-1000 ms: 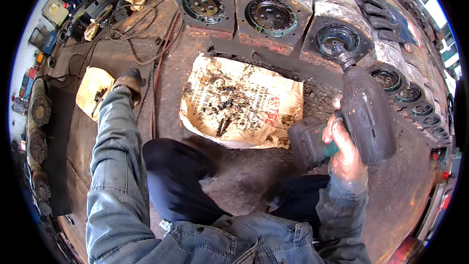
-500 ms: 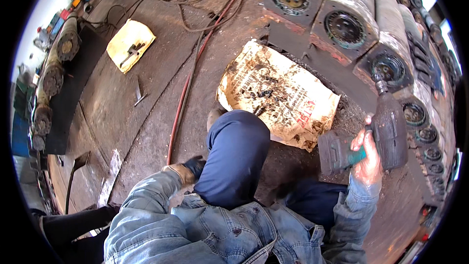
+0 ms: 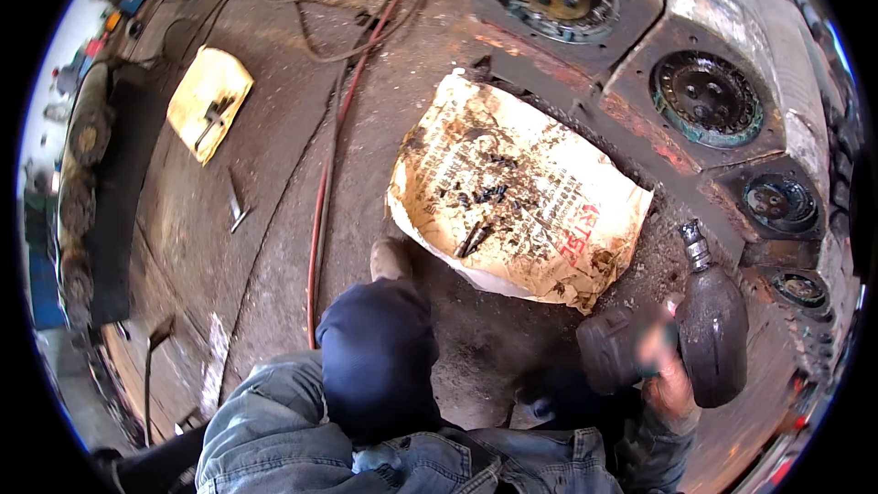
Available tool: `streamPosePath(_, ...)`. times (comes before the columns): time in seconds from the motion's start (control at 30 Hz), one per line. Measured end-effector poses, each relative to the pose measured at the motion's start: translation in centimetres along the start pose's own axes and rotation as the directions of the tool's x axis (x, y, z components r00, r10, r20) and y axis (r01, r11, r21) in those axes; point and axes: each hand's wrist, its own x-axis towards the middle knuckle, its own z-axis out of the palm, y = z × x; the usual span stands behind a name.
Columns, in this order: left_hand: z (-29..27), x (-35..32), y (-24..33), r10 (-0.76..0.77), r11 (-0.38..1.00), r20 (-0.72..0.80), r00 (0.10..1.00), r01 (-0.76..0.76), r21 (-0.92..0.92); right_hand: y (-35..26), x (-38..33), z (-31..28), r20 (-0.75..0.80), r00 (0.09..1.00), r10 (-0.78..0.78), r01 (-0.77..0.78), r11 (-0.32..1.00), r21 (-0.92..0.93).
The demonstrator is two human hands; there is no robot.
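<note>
My right hand is wrapped round the handle of a grimy cordless impact wrench at the lower right. Its socket end points up and away, apart from the flanged ends of the big cylinders. My left sleeve runs behind my raised knee, which hides the left hand. Ahead lies an oil-stained paper sack, flattened on the floor. Several small dark bolts and a longer dark metal piece rest on it.
Heavy cylinders with round recessed ends line the right side. A red hose crosses the floor. To the left are a yellowish sheet with dark tools, a T-shaped metal tool and more cylinders.
The impact wrench has come down and nearer to me, away from the cylinder end it was close to. My left hand has gone out of sight behind the knee. The view has shifted.
</note>
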Motion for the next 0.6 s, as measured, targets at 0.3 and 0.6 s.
streamPosePath(0.3, -6.5, 6.7, 2.8, 0.08, 0.991, 0.037, 0.996, -0.083, 0.103, -1.4, -3.9, 5.5, -0.478, 0.876, -0.064, 0.108, 0.992, 0.066)
streamPosePath(0.6, -13.2, 12.6, 5.7, 0.341, 0.929, 0.109, 0.934, -0.353, 0.114, -2.8, -6.9, 16.3, -0.667, 0.72, -0.192, 0.269, 0.963, 0.014)
